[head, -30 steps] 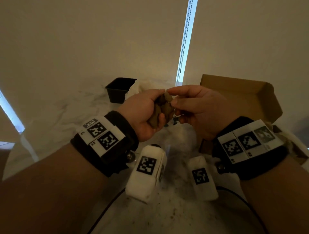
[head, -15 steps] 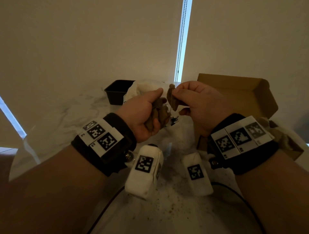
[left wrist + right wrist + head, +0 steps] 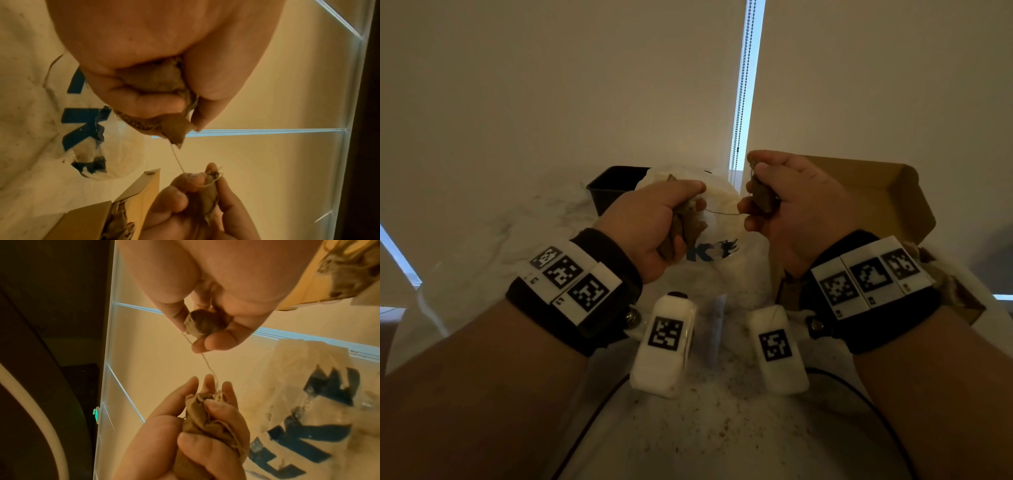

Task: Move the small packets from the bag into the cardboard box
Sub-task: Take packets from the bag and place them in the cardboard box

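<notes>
My left hand [image 3: 685, 209] grips a bunch of small brown packets [image 3: 683, 231] above the white plastic bag [image 3: 722, 202] with blue letters. A little to the right, my right hand [image 3: 751, 195] pinches one brown packet [image 3: 762, 198]. A thin string [image 3: 722, 213] runs taut between the two hands. The left wrist view shows the bunch [image 3: 156, 79] in the curled fingers and the string [image 3: 176, 158]. The single packet [image 3: 203, 324] shows between thumb and fingers in the right wrist view. The open cardboard box [image 3: 876, 192] stands just right of the right hand.
A black square container [image 3: 613, 186] stands behind the bag at the left. Tangled packets and strings [image 3: 349, 269] lie in the box. The white marble table [image 3: 482, 240] is speckled with brown crumbs near me. A black cable [image 3: 592, 418] crosses the near edge.
The hands have pulled apart. The right hand moved right, toward the box, with one packet drawn off the bunch, and the string has stretched taut between them.
</notes>
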`<control>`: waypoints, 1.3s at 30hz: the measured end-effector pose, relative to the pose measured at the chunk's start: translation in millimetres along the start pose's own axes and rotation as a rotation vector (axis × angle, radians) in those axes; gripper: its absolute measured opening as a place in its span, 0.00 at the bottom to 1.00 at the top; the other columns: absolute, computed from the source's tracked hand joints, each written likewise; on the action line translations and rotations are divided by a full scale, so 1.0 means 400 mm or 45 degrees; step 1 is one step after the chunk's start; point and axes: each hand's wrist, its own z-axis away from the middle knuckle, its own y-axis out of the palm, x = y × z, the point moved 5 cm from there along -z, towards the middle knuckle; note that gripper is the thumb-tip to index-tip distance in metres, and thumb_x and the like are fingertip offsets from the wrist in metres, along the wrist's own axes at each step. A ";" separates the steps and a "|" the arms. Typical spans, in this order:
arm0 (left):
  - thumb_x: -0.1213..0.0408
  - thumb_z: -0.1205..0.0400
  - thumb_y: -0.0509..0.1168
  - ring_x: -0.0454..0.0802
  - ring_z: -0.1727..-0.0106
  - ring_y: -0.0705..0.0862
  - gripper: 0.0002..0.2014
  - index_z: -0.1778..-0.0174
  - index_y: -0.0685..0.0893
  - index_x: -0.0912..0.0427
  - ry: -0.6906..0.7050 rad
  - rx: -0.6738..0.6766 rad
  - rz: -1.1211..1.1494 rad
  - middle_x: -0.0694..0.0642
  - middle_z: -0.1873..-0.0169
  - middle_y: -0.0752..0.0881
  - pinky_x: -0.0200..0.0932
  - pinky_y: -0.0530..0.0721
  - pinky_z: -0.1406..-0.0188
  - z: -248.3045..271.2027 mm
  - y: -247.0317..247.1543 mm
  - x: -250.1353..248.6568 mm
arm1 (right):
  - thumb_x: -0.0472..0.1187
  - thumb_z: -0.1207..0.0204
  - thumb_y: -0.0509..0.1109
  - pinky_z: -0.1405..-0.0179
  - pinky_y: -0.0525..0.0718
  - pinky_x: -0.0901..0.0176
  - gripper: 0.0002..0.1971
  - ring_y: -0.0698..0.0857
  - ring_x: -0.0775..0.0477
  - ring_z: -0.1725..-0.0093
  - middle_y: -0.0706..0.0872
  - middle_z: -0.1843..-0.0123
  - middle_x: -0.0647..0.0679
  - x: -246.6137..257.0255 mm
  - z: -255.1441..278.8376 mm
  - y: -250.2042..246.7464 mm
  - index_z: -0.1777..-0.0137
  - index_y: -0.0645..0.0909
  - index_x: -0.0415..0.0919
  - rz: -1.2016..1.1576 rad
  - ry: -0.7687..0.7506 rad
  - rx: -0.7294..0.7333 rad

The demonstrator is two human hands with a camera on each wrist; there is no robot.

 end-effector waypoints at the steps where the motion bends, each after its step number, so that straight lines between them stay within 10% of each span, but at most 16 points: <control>1: 0.55 0.17 0.71 0.42 0.77 0.83 0.08 0.50 0.87 0.56 0.012 0.007 -0.033 0.50 0.70 0.86 0.31 0.70 0.88 0.000 0.001 0.001 | 0.35 0.16 0.62 0.73 0.83 0.56 0.08 0.85 0.48 0.70 0.83 0.66 0.46 0.000 0.002 0.003 0.46 0.83 0.41 -0.034 0.008 0.014; 16: 0.54 0.17 0.69 0.43 0.78 0.80 0.10 0.55 0.88 0.57 -0.029 0.027 -0.142 0.54 0.60 0.86 0.30 0.70 0.86 -0.001 0.005 0.021 | 0.38 0.16 0.62 0.72 0.85 0.60 0.08 0.87 0.46 0.71 0.79 0.58 0.39 0.033 0.010 0.002 0.45 0.80 0.34 -0.674 0.134 -0.008; 32: 0.64 0.14 0.66 0.49 0.71 0.83 0.08 0.45 0.90 0.55 0.211 0.512 -0.526 0.55 0.53 0.93 0.36 0.74 0.83 0.039 0.073 0.031 | 0.37 0.16 0.63 0.72 0.86 0.60 0.07 0.88 0.46 0.71 0.79 0.63 0.41 0.032 0.013 0.009 0.52 0.79 0.34 -0.749 0.132 0.006; 39: 0.61 0.14 0.65 0.48 0.73 0.83 0.07 0.50 0.88 0.55 0.314 0.270 -0.450 0.60 0.54 0.92 0.35 0.75 0.83 0.027 0.053 0.005 | 0.38 0.15 0.62 0.60 0.89 0.53 0.07 0.88 0.41 0.58 0.83 0.61 0.42 0.023 -0.008 -0.011 0.49 0.81 0.37 -0.680 0.150 0.020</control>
